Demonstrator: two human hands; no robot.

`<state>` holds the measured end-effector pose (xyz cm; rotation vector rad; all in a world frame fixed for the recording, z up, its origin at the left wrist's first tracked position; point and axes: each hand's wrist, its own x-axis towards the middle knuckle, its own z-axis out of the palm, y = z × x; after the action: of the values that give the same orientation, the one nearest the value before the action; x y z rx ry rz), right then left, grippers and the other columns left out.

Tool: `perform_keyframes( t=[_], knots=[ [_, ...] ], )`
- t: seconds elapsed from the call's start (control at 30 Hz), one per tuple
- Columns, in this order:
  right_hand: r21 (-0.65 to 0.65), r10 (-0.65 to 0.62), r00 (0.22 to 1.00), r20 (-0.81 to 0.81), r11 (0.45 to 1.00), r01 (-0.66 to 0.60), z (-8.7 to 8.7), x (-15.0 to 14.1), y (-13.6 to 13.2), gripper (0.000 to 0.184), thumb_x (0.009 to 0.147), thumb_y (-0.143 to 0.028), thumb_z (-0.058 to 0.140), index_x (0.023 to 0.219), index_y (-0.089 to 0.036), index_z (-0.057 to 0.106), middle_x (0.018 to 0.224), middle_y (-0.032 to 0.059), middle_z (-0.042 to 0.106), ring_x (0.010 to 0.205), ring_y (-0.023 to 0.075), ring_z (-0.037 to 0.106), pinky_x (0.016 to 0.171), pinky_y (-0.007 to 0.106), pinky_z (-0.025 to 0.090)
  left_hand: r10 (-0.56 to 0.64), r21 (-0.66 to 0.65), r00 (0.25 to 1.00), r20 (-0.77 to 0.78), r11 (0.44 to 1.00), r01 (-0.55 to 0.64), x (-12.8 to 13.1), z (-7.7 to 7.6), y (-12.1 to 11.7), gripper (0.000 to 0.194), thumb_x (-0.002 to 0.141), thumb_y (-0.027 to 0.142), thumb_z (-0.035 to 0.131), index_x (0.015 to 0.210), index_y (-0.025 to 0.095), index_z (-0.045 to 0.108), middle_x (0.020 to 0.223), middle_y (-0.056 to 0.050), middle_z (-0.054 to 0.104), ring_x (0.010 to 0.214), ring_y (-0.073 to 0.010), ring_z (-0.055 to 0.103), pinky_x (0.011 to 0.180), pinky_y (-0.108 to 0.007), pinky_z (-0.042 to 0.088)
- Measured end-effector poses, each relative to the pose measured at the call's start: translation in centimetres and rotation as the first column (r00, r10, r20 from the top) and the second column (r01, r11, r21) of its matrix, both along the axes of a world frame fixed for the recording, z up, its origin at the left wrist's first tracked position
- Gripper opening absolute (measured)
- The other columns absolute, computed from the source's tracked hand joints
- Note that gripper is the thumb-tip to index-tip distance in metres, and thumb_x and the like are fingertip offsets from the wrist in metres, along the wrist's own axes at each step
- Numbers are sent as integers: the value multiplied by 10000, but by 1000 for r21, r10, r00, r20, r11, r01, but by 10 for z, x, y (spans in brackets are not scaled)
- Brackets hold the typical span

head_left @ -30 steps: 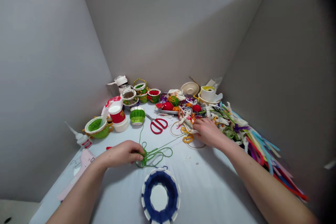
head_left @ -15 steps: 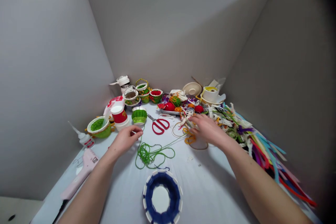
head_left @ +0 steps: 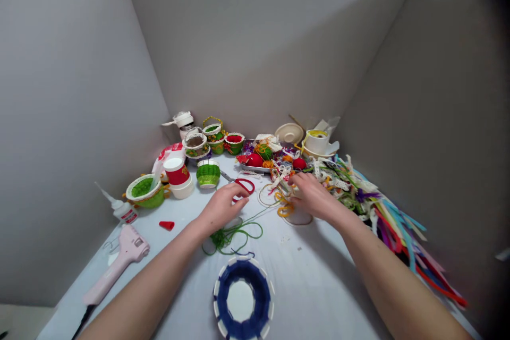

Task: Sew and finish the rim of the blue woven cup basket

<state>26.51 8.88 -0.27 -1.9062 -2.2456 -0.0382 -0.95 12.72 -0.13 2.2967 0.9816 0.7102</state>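
Note:
My left hand (head_left: pixel 222 208) reaches forward with its fingers over the loop of the red-handled scissors (head_left: pixel 244 186), partly covering the handles. Below it lies a tangle of green yarn (head_left: pixel 230 236) on the white tablecloth (head_left: pixel 311 276). My right hand (head_left: pixel 314 196) rests at the edge of a heap of white lace strips (head_left: pixel 324 175), beside a loose yellow-orange cord (head_left: pixel 285 210). Whether its fingers pinch anything is hidden. Nearest me sits a round blue-and-white woven basket (head_left: pixel 241 297).
A pink hot glue gun (head_left: pixel 123 260), a glue bottle (head_left: pixel 124 213) and a small red cone (head_left: pixel 166 225) lie at left. Green and red woven cups (head_left: pixel 207 174) stand behind. A metal tray (head_left: pixel 255 168) holds colourful craft balls. Coloured strips (head_left: pixel 398 236) spread along the right wall.
My left hand has moved forward and right, from above the green yarn to the scissors handles. My right hand stays by the lace. The glue gun now shows more fully.

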Motion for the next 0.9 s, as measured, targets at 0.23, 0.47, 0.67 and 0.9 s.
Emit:
perform_keyframes(
  t=[0.23, 0.47, 0.67, 0.9],
  knots=[
    [-114, -50, 997, 50, 992, 56, 1, 15, -4, 317, 660, -330, 705, 936, -207, 611, 1002, 74, 569, 951, 248, 482, 749, 300, 357, -167, -7, 972, -168, 986, 168, 75, -8, 35, 202, 784, 293, 556, 875, 171, 689, 876, -54, 690, 785, -177, 605, 736, -275, 455],
    [-132, 27, 995, 91, 991, -15, -1, 21, 2, 149, 726, -150, 593, 807, -238, 683, 916, 53, 607, 928, 227, 499, 729, 300, 331, -350, 63, 920, -177, 929, 366, 123, -21, 55, 377, 692, 89, 535, 1040, 185, 646, 1074, -67, 658, 955, -190, 588, 852, -269, 435],
    [-151, 70, 994, 89, 987, -56, 4, 30, -1, 150, 696, -94, 577, 724, -205, 674, 823, 54, 633, 845, 198, 518, 715, 277, 345, -147, 29, 979, -141, 988, 152, 125, -19, 64, 146, 737, 148, 520, 761, 153, 664, 773, -45, 678, 721, -159, 577, 708, -247, 443],
    [-272, 26, 997, 76, 962, -4, 12, 37, -12, 200, 648, -96, 610, 775, -223, 699, 824, 76, 650, 888, 235, 542, 673, 267, 362, 170, 71, 985, -6, 983, -169, 97, -5, 78, 244, 822, 153, 411, 929, 122, 628, 930, -108, 657, 847, -196, 579, 806, -326, 452]
  ],
)
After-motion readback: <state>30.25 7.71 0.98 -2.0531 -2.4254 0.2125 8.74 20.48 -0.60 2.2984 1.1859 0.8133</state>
